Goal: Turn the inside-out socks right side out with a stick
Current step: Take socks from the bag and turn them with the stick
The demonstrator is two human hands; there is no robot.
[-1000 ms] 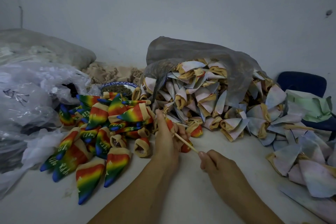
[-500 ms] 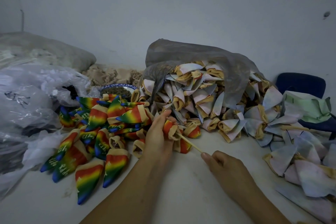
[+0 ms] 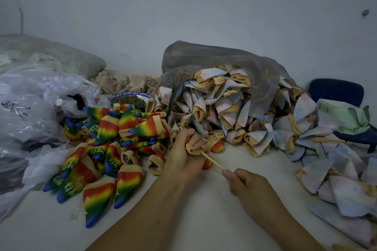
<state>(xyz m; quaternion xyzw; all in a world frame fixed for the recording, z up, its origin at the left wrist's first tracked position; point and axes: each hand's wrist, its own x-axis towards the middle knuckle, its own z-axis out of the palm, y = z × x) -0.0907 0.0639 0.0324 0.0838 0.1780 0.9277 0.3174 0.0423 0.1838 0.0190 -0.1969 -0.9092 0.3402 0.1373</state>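
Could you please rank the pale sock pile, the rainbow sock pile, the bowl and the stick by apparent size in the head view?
1. pale sock pile
2. rainbow sock pile
3. bowl, partly hidden and farther off, so unsure
4. stick, only its exposed part showing

- Stick [image 3: 212, 160] — thin, pale, slanted; far end inside the bunched sock's cuff, near end in the right hand [image 3: 244, 183].
- Sock in work [image 3: 192, 150] — tan cuff, crumpled in the left hand [image 3: 183, 159].
- Rainbow socks [image 3: 98, 195] — right side out, heaped left.
- Pale socks [image 3: 224, 112] — inside out, piled right.
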